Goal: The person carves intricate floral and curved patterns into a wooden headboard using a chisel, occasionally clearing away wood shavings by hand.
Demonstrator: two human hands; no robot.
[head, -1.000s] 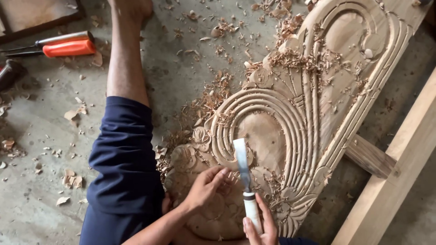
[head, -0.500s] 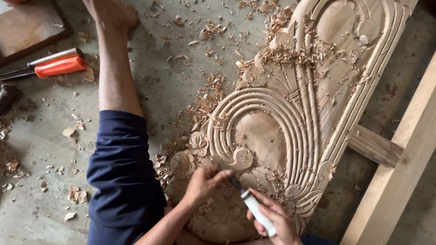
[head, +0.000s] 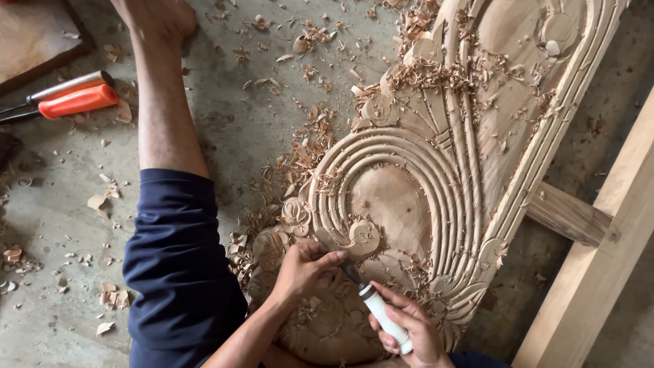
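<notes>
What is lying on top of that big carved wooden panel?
Loose wood shavings lie scattered over the carved panel. The left hand rests on its lower part, hiding the carving beneath and the chisel tip.

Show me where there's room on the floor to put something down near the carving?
The barest patch is the grey floor between the orange-handled tool and the person's leg; only a few chips lie there. It is crowded along the carved panel's left edge, where wood shavings pile up, and around both hands on the chisel.
</notes>
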